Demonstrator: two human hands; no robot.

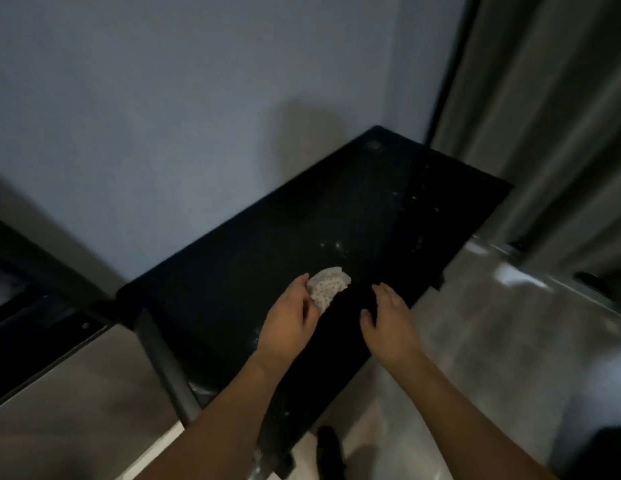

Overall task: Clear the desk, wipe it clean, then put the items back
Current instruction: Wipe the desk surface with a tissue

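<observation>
Here the white dotted cloth [328, 284] lies bunched on the black desk [233, 271], near the desk's front edge and about midway along it. The left hand [288, 318] pinches the cloth's near-left edge between thumb and curled fingers, probably so it can be dragged across the dark top as a wiper. Just right of the cloth, the right hand [388, 318] hovers or rests flat at the desk's front edge, fingers straight and spread, holding nothing; it seems placed to steady the body or the desk. Pale specks [331, 244] sit on the desk just beyond the cloth, and more [416, 199] lie toward its far right end, so wiping looks unfinished. Nothing else is visible on the desk, suggesting clearing is done.
</observation>
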